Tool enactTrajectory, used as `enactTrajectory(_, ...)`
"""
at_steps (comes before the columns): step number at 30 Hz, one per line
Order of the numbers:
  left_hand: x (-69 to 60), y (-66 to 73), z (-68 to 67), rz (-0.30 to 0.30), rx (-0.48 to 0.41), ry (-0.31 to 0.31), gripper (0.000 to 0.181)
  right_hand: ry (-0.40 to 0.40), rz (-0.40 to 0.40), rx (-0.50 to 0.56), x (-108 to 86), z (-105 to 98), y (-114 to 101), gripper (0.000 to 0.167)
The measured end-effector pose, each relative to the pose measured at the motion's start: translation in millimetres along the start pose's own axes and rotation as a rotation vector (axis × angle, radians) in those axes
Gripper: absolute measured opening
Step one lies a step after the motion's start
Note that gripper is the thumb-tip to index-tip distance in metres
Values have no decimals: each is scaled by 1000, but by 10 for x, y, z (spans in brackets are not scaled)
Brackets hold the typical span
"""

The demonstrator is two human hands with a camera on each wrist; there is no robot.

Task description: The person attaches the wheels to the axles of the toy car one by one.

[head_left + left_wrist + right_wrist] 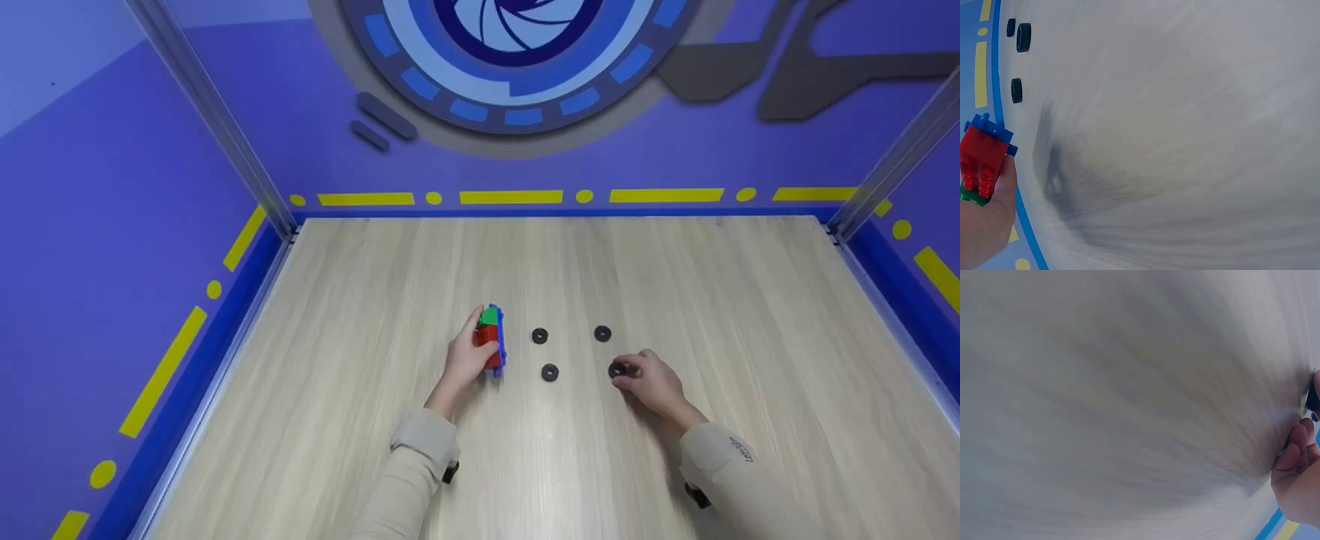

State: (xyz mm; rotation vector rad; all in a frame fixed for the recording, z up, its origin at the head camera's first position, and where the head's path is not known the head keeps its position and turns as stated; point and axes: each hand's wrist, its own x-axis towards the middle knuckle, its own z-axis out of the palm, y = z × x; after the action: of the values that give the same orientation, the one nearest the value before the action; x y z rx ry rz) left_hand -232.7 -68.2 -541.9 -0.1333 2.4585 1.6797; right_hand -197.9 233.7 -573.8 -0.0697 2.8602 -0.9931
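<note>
My left hand (pixel 466 355) grips a toy vehicle body (pixel 488 336) made of red, green and blue plastic blocks, with the thumb across its red part. In the left wrist view the red block (pixel 983 147) with its blue base shows at the left edge. My right hand (pixel 651 381) pinches a black toy wheel (pixel 617 370) between thumb and fingers, at the tabletop. The right wrist view shows only part of that hand (pixel 1299 464) and a dark piece of the wheel (pixel 1312 396) at the edge.
Three more black wheels lie between the hands: one far left (pixel 539 335), one near left (pixel 550 372) and one far right (pixel 602 333). The wooden tabletop (pixel 360 315) is bounded by blue panels (pixel 525 169) at the back and sides.
</note>
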Motion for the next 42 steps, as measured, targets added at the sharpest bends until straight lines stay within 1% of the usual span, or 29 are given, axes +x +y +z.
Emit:
enactTrajectory(2, -31, 7, 1, -17, -19, -12, 70, 1, 0, 1, -1, 1, 2, 36)
enactTrajectory(6, -91, 33, -9, -32, -71, -11, 69, 0, -4, 8, -8, 1, 4, 36)
enactTrajectory(10, -147, 60, -27, -30, -120, -11, 66, -8, -1, 22, -6, -6, 6, 37)
enactTrajectory(17, -217, 102, -43, -33, -180, -24, 61, -23, 24, 121, -18, -69, -31, 37)
enactTrajectory(22, -244, 145, -54, -36, -237, -24, 59, 7, -9, 164, -34, -134, -116, 37)
enactTrajectory(25, -302, 206, -75, -29, -270, -42, 59, 24, -42, 174, -53, -162, -173, 36)
enactTrajectory(28, -401, 308, -86, -16, -269, -63, 57, 35, -83, 189, -73, -174, -229, 35)
enactTrajectory(31, -480, 388, -71, 1, -249, -75, 55, 46, -121, 217, -89, -170, -293, 34)
enactTrajectory(35, -453, 338, -1, -5, -255, -97, 55, 41, -136, 245, -120, -150, -397, 32)
enactTrajectory(37, -419, 294, 35, -11, -255, -106, 55, 39, -138, 252, -140, -138, -451, 30)
enactTrajectory(38, -407, 277, 51, -12, -251, -107, 55, 37, -136, 257, -150, -133, -477, 30)
enactTrajectory(41, -410, 282, 81, -21, -236, -109, 53, 36, -151, 268, -176, -117, -553, 30)
enactTrajectory(42, -392, 258, 101, -23, -230, -105, 53, 38, -160, 271, -182, -111, -576, 30)
